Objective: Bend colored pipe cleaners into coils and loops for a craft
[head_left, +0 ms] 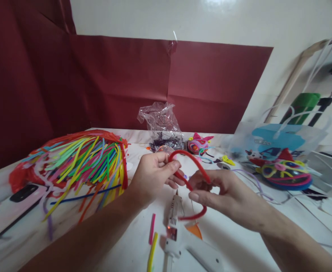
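Note:
A red fuzzy pipe cleaner (192,158) is bent into a loop between my two hands, its loose end curling down and to the left. My left hand (154,172) pinches the loop's left side between thumb and fingers. On the right, my right hand (219,189) grips the pipe cleaner where its lengths come together. Below both hands lies a white hot glue gun (180,234), its nozzle pointing away from me and a small light glowing red. Short pink (152,228) and yellow pipe cleaner pieces (152,252) rest left of it.
At the left a red bag (109,134) spills many coloured pipe cleaners (89,158), with a phone (13,211) beside it. A clear plastic bag (162,117) and a pink pipe-cleaner figure (198,144) stand at the back. Right are a decorated mask-like piece (286,173) and a translucent carrier bag (276,136).

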Action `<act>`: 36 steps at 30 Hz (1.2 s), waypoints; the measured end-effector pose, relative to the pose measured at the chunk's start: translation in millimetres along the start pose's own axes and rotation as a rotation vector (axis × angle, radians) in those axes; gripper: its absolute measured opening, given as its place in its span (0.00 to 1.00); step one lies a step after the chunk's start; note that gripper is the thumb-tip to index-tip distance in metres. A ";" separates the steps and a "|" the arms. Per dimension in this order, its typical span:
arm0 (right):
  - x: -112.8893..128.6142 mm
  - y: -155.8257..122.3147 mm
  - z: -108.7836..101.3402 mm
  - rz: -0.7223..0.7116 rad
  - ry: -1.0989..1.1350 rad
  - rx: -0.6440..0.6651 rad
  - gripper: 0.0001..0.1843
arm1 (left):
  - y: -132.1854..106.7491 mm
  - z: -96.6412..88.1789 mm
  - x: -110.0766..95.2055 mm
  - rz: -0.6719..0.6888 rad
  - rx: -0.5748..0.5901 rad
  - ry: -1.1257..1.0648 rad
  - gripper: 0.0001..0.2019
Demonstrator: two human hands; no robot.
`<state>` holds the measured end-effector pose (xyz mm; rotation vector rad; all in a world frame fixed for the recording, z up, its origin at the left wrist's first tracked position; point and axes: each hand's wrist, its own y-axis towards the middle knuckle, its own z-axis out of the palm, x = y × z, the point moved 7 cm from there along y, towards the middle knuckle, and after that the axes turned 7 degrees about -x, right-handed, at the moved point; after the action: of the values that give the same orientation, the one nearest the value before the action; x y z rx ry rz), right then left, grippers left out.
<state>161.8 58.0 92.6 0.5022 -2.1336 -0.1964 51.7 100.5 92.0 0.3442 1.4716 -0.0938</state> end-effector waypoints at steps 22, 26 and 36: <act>-19.4 1.2 -7.5 0.184 0.435 -0.145 0.14 | -8.4 2.1 -6.7 0.094 0.036 0.297 0.07; -19.1 1.8 -1.2 0.196 0.438 -0.070 0.16 | -8.9 -3.3 -13.5 0.184 -0.050 0.330 0.07; -21.4 4.5 -10.4 0.191 0.547 -0.144 0.12 | -6.6 -4.1 -21.9 0.263 -0.045 0.345 0.07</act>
<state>179.9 71.6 83.9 0.2295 -1.6058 -0.0893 43.7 92.2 112.1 0.5334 1.7511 0.2197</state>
